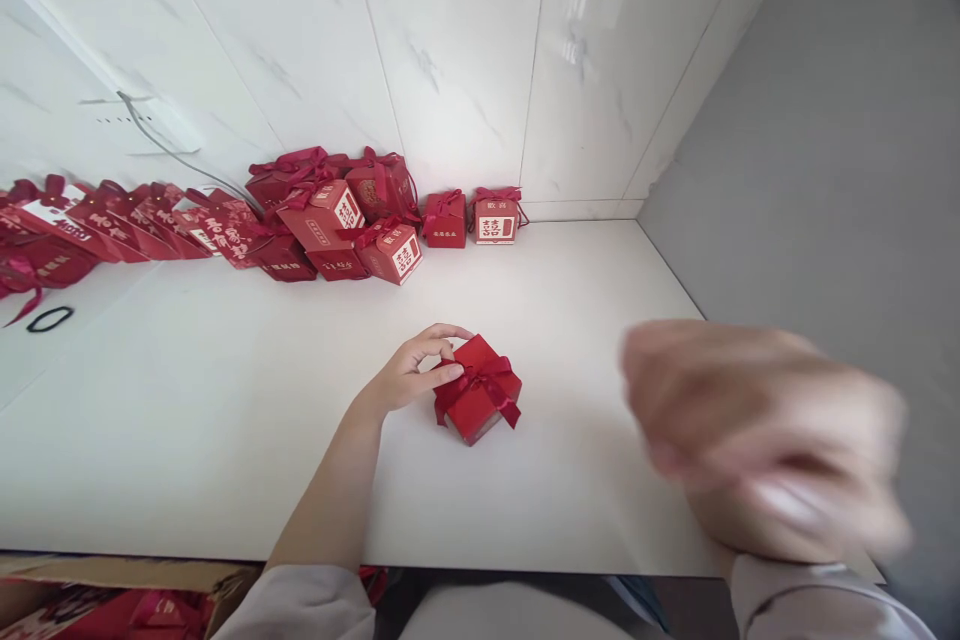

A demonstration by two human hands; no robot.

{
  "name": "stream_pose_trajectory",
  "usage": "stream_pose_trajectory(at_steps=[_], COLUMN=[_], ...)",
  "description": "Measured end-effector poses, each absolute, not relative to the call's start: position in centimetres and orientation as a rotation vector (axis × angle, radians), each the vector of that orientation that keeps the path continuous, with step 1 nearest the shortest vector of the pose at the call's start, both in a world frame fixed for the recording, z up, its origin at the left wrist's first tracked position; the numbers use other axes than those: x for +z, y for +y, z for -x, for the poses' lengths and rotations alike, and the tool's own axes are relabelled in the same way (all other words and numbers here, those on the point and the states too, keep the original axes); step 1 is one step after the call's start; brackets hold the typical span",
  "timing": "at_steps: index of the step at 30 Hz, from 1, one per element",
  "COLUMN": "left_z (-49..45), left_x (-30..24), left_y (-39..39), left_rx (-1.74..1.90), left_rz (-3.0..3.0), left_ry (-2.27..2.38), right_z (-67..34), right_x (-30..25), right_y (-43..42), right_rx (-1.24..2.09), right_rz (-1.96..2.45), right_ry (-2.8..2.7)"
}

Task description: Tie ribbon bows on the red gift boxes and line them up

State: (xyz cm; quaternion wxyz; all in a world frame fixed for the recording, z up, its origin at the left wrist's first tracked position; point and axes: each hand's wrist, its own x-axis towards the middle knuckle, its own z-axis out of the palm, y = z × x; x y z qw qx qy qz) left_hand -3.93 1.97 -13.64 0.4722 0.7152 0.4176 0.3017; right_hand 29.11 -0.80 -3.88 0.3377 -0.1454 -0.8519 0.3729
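A small red gift box (474,352) with a dark red ribbon bow (486,378) on top sits on the white table, turned cornerwise. My left hand (411,372) holds it from the left, with the thumb by the bow and the fingers curved along the far left side. Well to the right of the box, my right hand (765,430) is raised close to the camera and badly smeared by motion. It looks curled, but its fingers cannot be made out. Something pale shows at its lower edge, too blurred to name.
Several red gift boxes (322,215) with ribbons are piled along the tiled wall, two standing apart (495,218). More red packages line the left. A black loop (50,320) lies on the table (187,440). A cardboard box (232,585) holds red items at lower left. A grey wall bounds the right.
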Motion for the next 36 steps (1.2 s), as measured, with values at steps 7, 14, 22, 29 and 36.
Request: stream_pose_trajectory(at_steps=[7,14,22,29,36], left_z=[3.9,3.9,3.9,3.7,3.5], left_x=[-13.7,-13.9,-13.7,-12.9,-12.1], left_y=[2.1,2.0,1.9,1.4,0.9], left_rx=[0.712,0.723,0.752,0.722,0.651], left_rz=[-1.599,-1.609,-1.618,-1.75,-1.787], left_ry=[0.984,0.966,0.999,1.106,1.249], right_z=[-23.7,-23.1,-23.0,-23.1,-22.7], right_x=[-9.2,-11.6,-10.8,-11.0,-11.4], right_y=[6.6,7.0,7.2,7.0,6.6], right_rx=[1.511,1.803,1.994,1.909,1.742], right_rz=[0.895,0.872,0.704,0.808,0.859], right_ry=[-2.257,-2.206,-2.122,-2.126,-2.216])
